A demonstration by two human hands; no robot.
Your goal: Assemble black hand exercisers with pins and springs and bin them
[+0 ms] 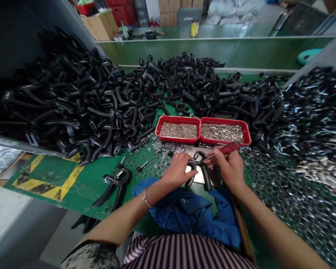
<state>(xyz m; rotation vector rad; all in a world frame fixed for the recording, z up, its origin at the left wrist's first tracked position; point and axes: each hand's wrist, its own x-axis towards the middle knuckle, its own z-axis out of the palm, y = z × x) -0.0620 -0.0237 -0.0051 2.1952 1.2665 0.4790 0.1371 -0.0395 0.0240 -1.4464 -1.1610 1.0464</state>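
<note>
A hand could slide over the green tabletop (46,170) on the left, inside the yellow-and-black tape (68,183). The air just above the left hand (178,168) and right hand (232,168) looks open. Ahead, two red plastic boxes (179,141) block the low way, with a big heap of shiny black curved parts (190,82) behind. Loose silver rings (282,198) crowd the right.
</note>
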